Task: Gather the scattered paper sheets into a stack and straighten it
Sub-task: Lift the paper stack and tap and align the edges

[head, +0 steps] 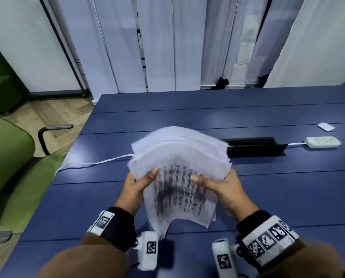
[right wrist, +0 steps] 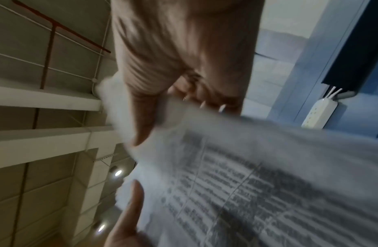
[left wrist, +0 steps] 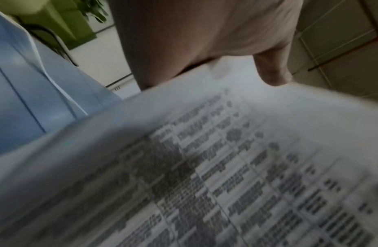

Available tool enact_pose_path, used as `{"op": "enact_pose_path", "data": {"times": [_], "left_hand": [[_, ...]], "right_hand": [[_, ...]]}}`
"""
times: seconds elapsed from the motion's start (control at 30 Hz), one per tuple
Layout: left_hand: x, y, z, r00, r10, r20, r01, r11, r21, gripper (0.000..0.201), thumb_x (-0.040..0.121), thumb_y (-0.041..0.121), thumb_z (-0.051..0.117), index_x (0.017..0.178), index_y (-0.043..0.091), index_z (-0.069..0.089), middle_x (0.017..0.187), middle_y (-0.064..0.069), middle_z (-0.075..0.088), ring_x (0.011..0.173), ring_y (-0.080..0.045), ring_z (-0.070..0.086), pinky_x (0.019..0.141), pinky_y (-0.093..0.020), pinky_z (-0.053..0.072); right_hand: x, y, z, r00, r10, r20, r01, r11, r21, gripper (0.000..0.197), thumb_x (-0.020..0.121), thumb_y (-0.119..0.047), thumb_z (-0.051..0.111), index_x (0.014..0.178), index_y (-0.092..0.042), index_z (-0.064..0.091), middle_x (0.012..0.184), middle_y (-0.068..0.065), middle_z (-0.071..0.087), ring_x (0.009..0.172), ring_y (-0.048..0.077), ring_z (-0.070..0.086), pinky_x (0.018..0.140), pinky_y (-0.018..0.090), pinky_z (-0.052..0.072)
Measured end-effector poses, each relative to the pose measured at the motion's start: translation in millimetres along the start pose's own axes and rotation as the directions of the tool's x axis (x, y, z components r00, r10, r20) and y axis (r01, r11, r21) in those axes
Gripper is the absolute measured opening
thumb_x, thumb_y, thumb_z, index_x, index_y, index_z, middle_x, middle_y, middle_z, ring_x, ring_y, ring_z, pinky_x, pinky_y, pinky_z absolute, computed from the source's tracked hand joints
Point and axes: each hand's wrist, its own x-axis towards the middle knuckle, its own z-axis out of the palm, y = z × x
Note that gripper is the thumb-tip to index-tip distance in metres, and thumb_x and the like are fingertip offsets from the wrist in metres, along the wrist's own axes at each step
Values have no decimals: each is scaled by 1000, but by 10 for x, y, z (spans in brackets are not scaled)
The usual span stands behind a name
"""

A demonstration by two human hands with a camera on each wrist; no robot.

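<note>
Both hands grip one thick paper stack [head: 177, 173] above the blue table [head: 268, 197]: left hand [head: 136, 189] and right hand [head: 219, 189] clamp opposite sides, thumbs on the printed top sheet. Stack bows, blurred. White power strip [head: 323, 141] lies well apart to the right, green chair [head: 9, 167] left.

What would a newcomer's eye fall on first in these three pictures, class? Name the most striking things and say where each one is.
First comes the thick, bowed stack of printed sheets, held up over the blue table at the centre, the left hand and right hand gripping its two sides. Next, the white power strip lying far right beside the open cable hatch.
</note>
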Motion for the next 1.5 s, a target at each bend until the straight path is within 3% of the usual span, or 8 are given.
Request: {"op": "enact_pose_path", "data": {"times": [0.2, 0.57, 0.83, 1.0, 1.13, 1.27, 1.37, 1.5], "left_hand": [[-104, -153, 92, 997, 9, -79, -10, 1000, -4, 62, 68, 36, 84, 120, 12, 60, 108, 6, 74, 106, -9, 66, 85, -18, 52], [-75, -155, 123, 983, 31, -181, -40, 998, -49, 86, 52, 51, 90, 124, 17, 58, 121, -5, 69, 113, -20, 63, 90, -28, 53], [-35, -205, -90, 985, 19, -170, -28, 998, -50, 86, 48, 48, 92, 122, 18, 58, 122, -5, 68, 114, -20, 63, 90, -28, 52], [-39, -242, -107, 993, -13, -120, 13, 1000, 0, 91, 39, 42, 96, 116, 9, 63, 113, -8, 72, 106, -21, 68, 86, -28, 55], [-40, -200, 42, 981, 7, -194, 9, 997, 82, 54, 60, 32, 90, 106, 13, 68, 102, -1, 76, 100, -15, 70, 88, -30, 55], [-46, 104, 205, 950, 168, -264, -152, 985, 81, 22, 77, 16, 68, 98, 11, 67, 86, 10, 76, 85, -3, 70, 80, -21, 53], [-94, 254, 259, 942, 252, -221, -248, 968, 50, 43, 70, 30, 75, 104, 6, 65, 90, 9, 76, 87, -3, 70, 76, -15, 52], [-144, 237, 247, 931, 303, -205, -295, 953, 68, 69, 62, 34, 88, 114, -2, 58, 103, -3, 71, 94, -10, 68, 77, -17, 53]], "right_hand": [[5, 5, -160, 998, 23, 52, -22, 1000, -10, 53, 59, -7, 87, 108, -6, 66, 101, 8, 75, 96, 26, 71, 85, 43, 56], [-121, 43, -307, 946, 67, 318, 9, 972, -234, 76, 55, -8, 91, 122, -22, 58, 117, -6, 69, 112, 11, 63, 97, 26, 49], [-118, 37, -281, 976, 39, 214, 28, 953, -303, 65, 61, 3, 86, 118, -13, 58, 111, -2, 71, 102, 5, 66, 89, 17, 50], [11, 139, -314, 997, 55, 50, -40, 965, -258, 36, 72, 8, 76, 106, 2, 64, 90, -1, 76, 84, 11, 73, 79, 34, 59], [80, 161, -169, 997, 66, -39, -72, 979, -191, 56, 63, -5, 87, 111, 2, 60, 99, 7, 74, 91, 15, 72, 73, 22, 57], [102, -182, -127, 996, -66, -65, 65, 998, -23, 30, 68, 13, 74, 91, -3, 67, 81, 0, 76, 77, 11, 72, 67, 25, 58], [39, -389, -160, 988, -150, -27, 150, 989, -10, 37, 65, 11, 76, 98, -4, 68, 95, 10, 75, 89, 24, 72, 80, 37, 59], [-59, -440, -146, 913, -393, -113, 354, 897, -265, 104, 56, -8, 88, 143, -23, 32, 119, 5, 59, 111, 13, 60, 95, 23, 49]]}}
